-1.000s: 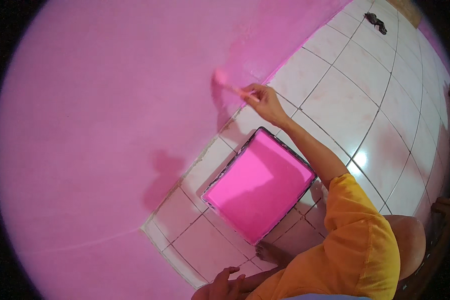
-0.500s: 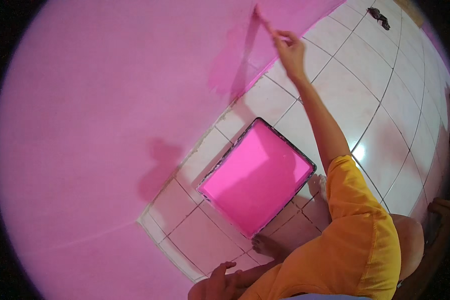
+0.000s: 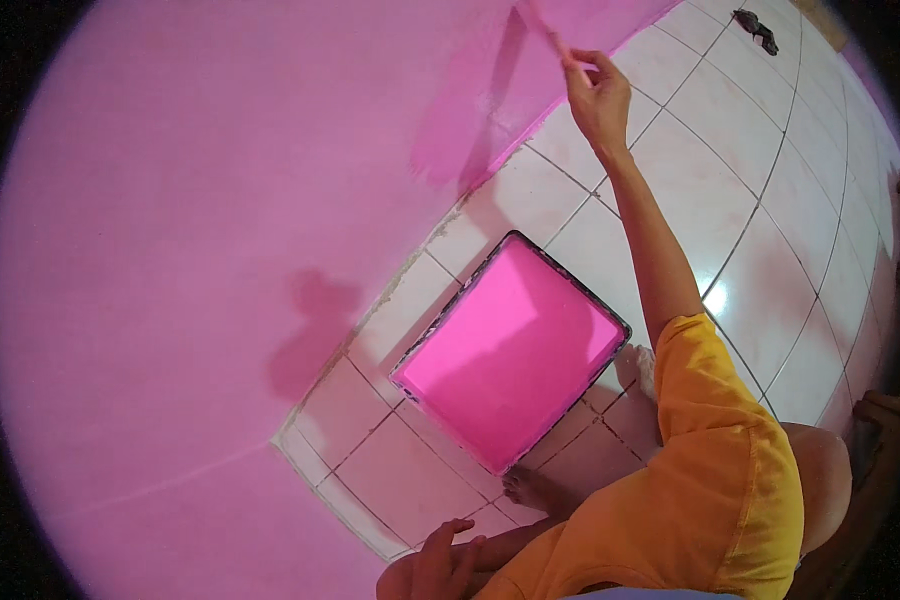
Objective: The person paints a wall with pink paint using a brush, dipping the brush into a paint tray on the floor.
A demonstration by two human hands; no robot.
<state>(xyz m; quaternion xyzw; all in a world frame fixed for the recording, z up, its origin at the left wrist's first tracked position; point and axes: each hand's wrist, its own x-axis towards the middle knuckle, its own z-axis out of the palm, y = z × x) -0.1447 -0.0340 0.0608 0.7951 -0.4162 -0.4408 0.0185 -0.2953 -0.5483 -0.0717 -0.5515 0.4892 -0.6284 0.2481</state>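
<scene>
At the top of the view, my right hand (image 3: pixel 600 100) grips the handle of a thin pink paintbrush (image 3: pixel 552 38) between thumb and fingers. The brush points up and left over the pink wall (image 3: pixel 190 230), its far end blurring into the paint; whether it touches is hard to tell. A darker, fresher pink patch lies on the wall beside it. My left hand (image 3: pixel 447 562) rests by my knee at the lower edge, fingers loosely apart and holding nothing. Between my arms on the floor sits a black-rimmed paint tray (image 3: pixel 511 234) filled with bright pink paint.
White floor tiles (image 3: pixel 690 160) spread to the right of the wall's base. A small dark crumpled object (image 3: pixel 757 32) lies on them at the far right. My bare foot (image 3: pixel 530 490) is close against the tray's near corner. Dark objects line the right rim.
My right hand has shifted to the right and slightly up, carrying the paintbrush along. My left hand and the tray stay about where they were.
</scene>
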